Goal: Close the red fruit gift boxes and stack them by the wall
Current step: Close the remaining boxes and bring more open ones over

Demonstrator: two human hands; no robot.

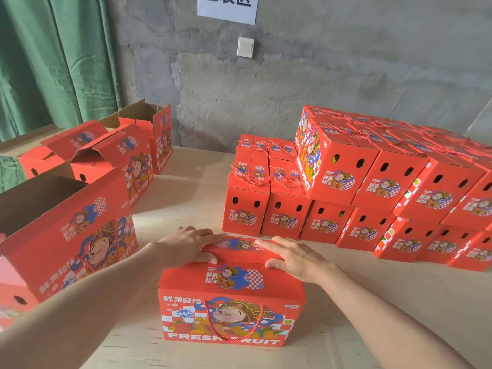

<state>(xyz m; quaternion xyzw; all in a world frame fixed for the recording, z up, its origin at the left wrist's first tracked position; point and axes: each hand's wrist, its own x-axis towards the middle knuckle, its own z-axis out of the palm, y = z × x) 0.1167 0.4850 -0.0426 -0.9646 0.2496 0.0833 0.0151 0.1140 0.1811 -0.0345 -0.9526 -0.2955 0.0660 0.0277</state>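
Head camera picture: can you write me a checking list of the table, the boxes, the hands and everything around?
Surface: pale wooden table, boxes on both sides.
Job's things: front box nearest the person, top flaps down under the hands, red rope handle hanging on its face; closed boxes stacked on the right toward the wall, partly two layers high; open boxes on the left, flaps up.
Clutter: nothing seen.
Grips: left hand and right hand both press on the front box's top, fingers straight.
Cables: nothing seen.
Surroundings: rough grey wall, green curtain, white paper sign, light switch.
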